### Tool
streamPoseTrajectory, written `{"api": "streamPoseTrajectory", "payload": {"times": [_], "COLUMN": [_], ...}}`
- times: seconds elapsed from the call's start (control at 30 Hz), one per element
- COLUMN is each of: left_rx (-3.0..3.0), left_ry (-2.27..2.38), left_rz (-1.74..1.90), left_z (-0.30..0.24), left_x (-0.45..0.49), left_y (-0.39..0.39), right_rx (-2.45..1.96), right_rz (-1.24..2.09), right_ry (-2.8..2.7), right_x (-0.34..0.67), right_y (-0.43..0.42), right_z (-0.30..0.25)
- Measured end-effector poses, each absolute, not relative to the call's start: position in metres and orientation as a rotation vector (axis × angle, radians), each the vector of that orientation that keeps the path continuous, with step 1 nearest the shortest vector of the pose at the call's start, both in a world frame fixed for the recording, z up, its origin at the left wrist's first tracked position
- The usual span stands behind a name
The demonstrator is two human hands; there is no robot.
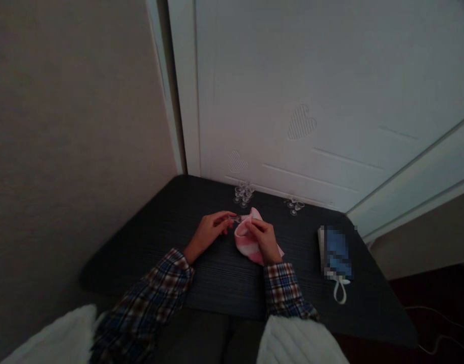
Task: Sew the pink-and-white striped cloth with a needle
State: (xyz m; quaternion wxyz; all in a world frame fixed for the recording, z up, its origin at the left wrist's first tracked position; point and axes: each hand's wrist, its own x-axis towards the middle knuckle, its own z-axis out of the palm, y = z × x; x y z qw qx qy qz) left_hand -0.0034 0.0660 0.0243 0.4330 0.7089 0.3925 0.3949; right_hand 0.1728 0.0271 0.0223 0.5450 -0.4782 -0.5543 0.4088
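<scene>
A pink and white striped sock point(245, 241) lies on the dark table point(171, 222), bunched up at its far end. My right hand point(265, 240) rests on it with fingers closed on the fabric. My left hand point(211, 231) is just left of the sock, fingers pinched on a small shiny object at the sock's edge that I cannot make out. Both arms wear plaid sleeves.
Two clusters of small clear suction hooks point(244, 194) point(293, 205) lie at the table's far edge against a white door point(315, 91). A blurred blue device with a white strap point(336, 258) sits at the right. A wall stands on the left.
</scene>
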Motion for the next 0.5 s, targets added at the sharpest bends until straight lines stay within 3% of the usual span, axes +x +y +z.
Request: {"api": "streamPoseTrajectory", "payload": {"times": [0.5], "left_rx": [1.865], "left_ry": [0.942], "left_rz": [0.950], "left_z": [0.0254], "left_x": [-0.0010], "left_y": [0.0634], "right_rx": [-1.093], "right_rz": [1.143], "right_ry": [-1.117], "right_x": [0.1709], "right_y": [0.0246], "right_z": [0.0282]}}
